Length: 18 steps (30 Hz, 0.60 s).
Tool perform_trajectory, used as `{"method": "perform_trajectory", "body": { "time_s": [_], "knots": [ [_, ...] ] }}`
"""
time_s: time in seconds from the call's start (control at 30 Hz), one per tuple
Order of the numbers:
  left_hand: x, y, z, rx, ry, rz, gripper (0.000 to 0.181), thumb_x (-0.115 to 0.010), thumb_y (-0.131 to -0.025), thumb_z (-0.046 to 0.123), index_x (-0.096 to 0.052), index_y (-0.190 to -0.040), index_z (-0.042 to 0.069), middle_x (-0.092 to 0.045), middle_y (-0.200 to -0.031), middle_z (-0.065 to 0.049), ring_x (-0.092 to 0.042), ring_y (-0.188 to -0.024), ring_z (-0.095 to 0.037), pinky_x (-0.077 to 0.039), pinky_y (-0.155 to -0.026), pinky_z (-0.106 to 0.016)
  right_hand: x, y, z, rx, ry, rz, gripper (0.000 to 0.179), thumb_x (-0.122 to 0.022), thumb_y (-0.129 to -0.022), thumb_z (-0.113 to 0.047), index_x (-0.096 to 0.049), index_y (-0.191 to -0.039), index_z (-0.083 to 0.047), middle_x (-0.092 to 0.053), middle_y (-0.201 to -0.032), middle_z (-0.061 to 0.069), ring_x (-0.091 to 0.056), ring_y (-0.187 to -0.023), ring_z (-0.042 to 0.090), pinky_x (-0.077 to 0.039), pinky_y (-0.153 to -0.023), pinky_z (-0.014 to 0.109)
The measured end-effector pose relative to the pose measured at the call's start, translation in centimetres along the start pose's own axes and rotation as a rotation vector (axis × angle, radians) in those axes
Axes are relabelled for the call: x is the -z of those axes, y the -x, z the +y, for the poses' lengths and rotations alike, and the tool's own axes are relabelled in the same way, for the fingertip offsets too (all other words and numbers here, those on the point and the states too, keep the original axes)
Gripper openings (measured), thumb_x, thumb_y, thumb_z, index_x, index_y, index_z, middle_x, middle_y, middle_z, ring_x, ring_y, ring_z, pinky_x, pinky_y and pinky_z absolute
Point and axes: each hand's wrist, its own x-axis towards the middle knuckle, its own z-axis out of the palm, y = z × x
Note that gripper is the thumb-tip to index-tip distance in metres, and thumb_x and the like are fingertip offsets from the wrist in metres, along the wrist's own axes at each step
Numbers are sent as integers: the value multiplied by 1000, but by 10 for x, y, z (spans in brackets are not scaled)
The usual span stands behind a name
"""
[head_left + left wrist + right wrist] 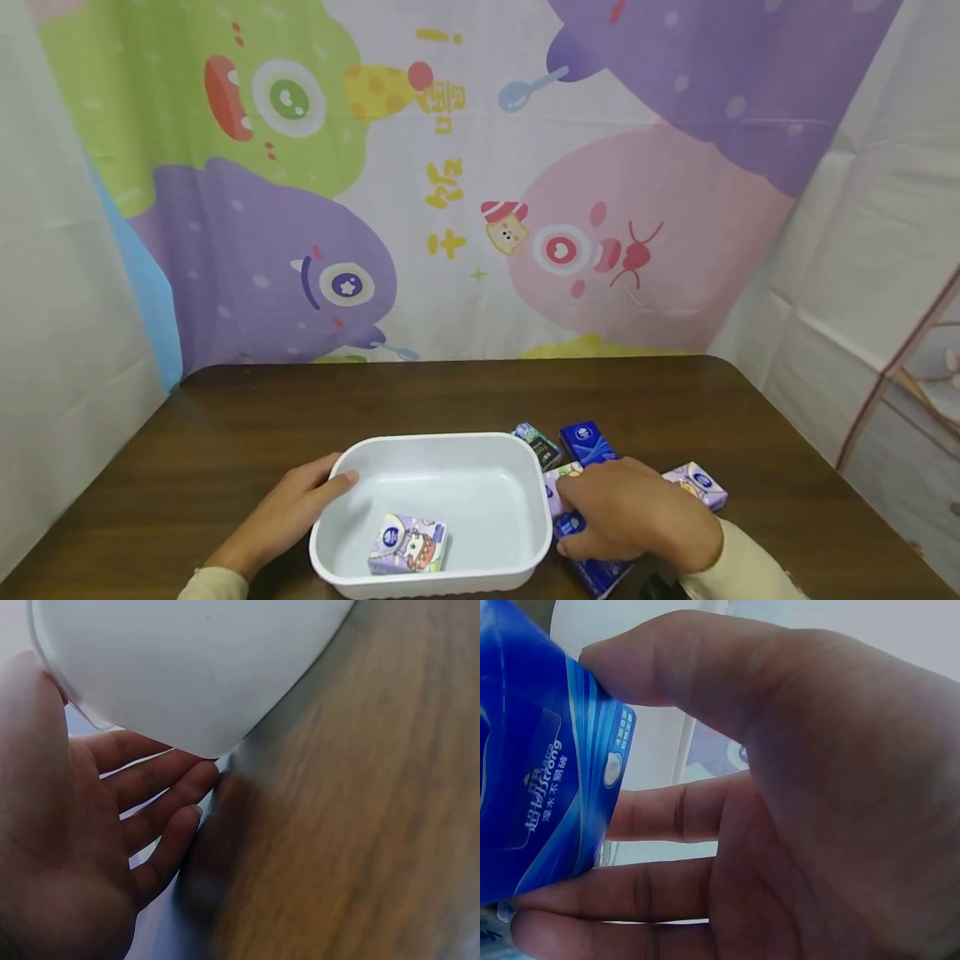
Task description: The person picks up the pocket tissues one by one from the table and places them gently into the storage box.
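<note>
A white plastic basin [487, 500] stands on the table with one purple tissue pack [408, 546] inside, printed with a cartoon. My left hand [288, 510] holds the basin's left side, thumb over the rim and the other fingers along the outer wall [180, 682]. To the right of the basin, my right hand [641, 508] is among several tissue packs. In the right wrist view its thumb and fingers grip a blue tissue pack [540, 765] by the edges. Another purple pack [553, 490] lies against the basin, partly hidden by that hand.
Behind the right hand lie a dark patterned pack [537, 445] and a blue pack [588, 442]. Farther right is a purple pack [697, 485], and a blue pack [600, 577] lies nearer the front. A cartoon-printed cloth [465, 317] hangs behind the brown table [300, 400].
</note>
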Motion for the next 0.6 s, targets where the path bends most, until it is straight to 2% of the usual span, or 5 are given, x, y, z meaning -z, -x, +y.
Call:
{"method": "perform_trajectory", "body": {
  "time_s": [0.13,0.33,0.6],
  "knots": [
    [1,-1,1,-20,-15,-7,44,-60,-101,35,-61,-134,7,-68,-115,-5,-63,-95,-14,-52,-79,-26,0,0,2,23,-13,25,32,-78,-75,-54,-60,-84,-29,-61,-76,-16,-55,-67,6,-49,-68,41],
    [2,-2,2,-22,-15,-17,42,-59,-101,36,-62,-132,8,-68,-112,-3,-63,-95,-14,-52,-80,-26,2,1,3,0,-40,10,32,-77,-77,-54,-61,-86,-28,-60,-74,-16,-55,-67,7,-49,-69,41],
    [1,-2,6,42,104,-28,43,-56,-103,34,-59,-135,6,-66,-116,-7,-63,-98,-17,-52,-82,-27,6,2,1,4,-38,51,29,-75,-80,-48,-59,-84,-24,-52,-69,-15,-48,-60,8,-42,-58,35]
  ]
}}
